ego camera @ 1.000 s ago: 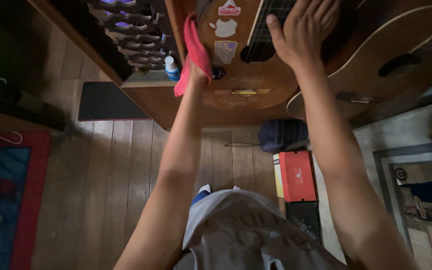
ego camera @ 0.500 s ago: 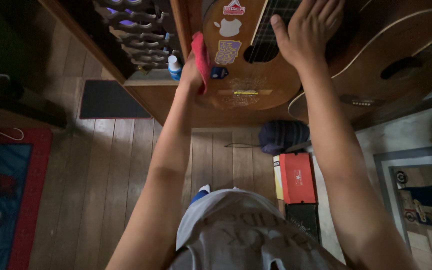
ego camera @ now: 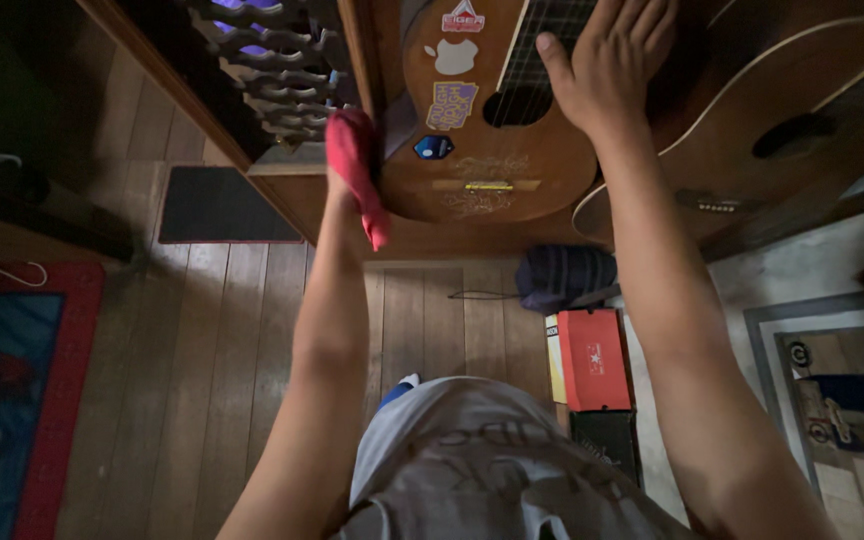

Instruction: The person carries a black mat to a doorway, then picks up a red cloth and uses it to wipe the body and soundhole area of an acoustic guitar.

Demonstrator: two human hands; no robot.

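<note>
Left hand (ego camera: 345,165) closed around a crumpled red-pink cloth (ego camera: 357,175), fingers hidden beneath the fabric, grip taken as a full clench; cloth now at the left edge of the small brown wooden sticker-covered guitar (ego camera: 487,130), tail hanging below the wrist. Half a second earlier, cloth higher and pressed on the guitar face beside the stickers; since drawn down and off to the side, so wiping stroke judged complete along that flank. Right hand (ego camera: 607,60) flat on the black fretboard (ego camera: 532,50), fingers together, thumb spread, unchanged, steadying the instrument. Larger dark guitar (ego camera: 802,120) just beside. Red shoebox (ego camera: 592,358) on plank floor (ego camera: 232,330) below
</note>
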